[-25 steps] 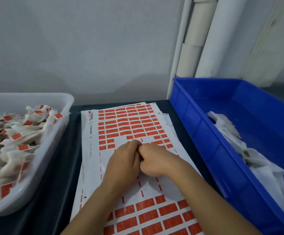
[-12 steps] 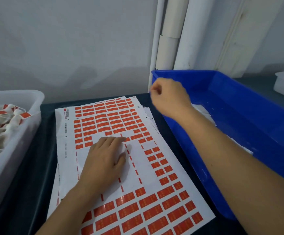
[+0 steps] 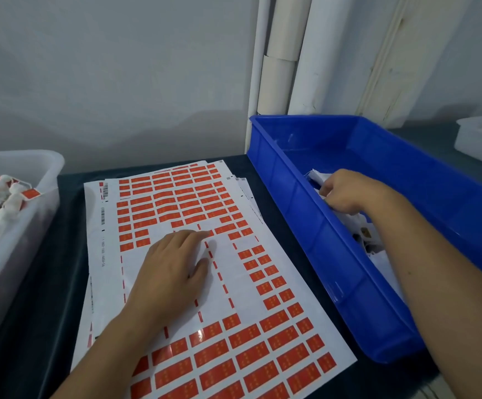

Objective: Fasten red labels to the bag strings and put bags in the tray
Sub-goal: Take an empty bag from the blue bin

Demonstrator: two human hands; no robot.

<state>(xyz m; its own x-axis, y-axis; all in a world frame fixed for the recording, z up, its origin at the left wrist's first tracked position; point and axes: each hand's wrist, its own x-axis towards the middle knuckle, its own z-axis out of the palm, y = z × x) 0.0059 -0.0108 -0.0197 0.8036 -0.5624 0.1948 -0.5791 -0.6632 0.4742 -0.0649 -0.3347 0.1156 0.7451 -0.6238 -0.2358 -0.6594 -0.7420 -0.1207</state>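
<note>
Dark cloth tabletop (image 3: 70,254): left hand (image 3: 173,272) flat, fingers straight, pinning the white sheet of red labels (image 3: 234,326). Right hand (image 3: 346,194), fingers curled, reaches among soft white bags (image 3: 383,263) in the blue plastic bin (image 3: 306,220); whether it grips one, I cannot tell. Bags look light and limp; best pinched by the string.

A dark table (image 3: 67,254) carries three things — a clear tray (image 3: 32,226) at left, label sheets (image 3: 262,283) at centre, a blue bin (image 3: 306,226) at right.

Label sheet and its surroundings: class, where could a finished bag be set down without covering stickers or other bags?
Free: the peeled white patch of the label sheet around the left hand; the blue bin's bare far end beyond the right hand. Crowded: the white tray, heaped with labelled bags.
</note>
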